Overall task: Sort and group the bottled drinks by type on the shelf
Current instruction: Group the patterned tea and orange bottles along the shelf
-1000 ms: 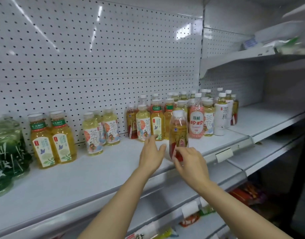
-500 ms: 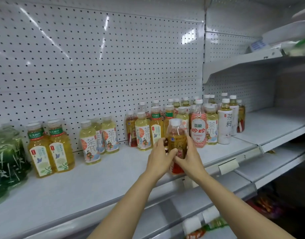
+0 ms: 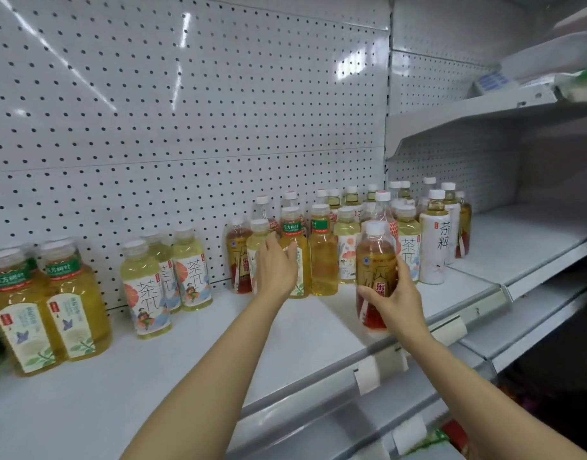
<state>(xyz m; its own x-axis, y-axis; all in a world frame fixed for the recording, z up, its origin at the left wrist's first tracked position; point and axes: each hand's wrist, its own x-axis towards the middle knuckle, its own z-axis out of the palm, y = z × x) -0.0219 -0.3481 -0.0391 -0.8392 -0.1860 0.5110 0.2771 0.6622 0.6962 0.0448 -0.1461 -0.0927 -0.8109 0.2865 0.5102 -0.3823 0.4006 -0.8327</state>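
Note:
My right hand [image 3: 396, 298] grips an amber tea bottle with a gold and red label [image 3: 374, 260], upright near the shelf's front edge. My left hand [image 3: 276, 268] reaches with relaxed fingers against a pale yellow bottle [image 3: 259, 239] at the front of the mixed cluster [image 3: 322, 247], beside a matching amber bottle [image 3: 239, 257]. Two green-collared yellow tea bottles [image 3: 49, 307] stand at the far left. Three pale bottles with orange and blue labels [image 3: 166, 277] stand next to them. A white-labelled bottle [image 3: 434, 237] stands at the cluster's right end.
The white shelf board [image 3: 219, 343] has a pegboard back wall [image 3: 186, 111]. Price tag holders [image 3: 367, 375] hang on the front rail. A second shelf section [image 3: 524, 234] lies to the right, a higher shelf [image 3: 484, 104] above it, and lower shelves [image 3: 418, 436] hold packets.
My left hand let go of the amber bottle and moved left and back to the cluster's front bottles. My right hand now holds the amber bottle alone, a little farther right.

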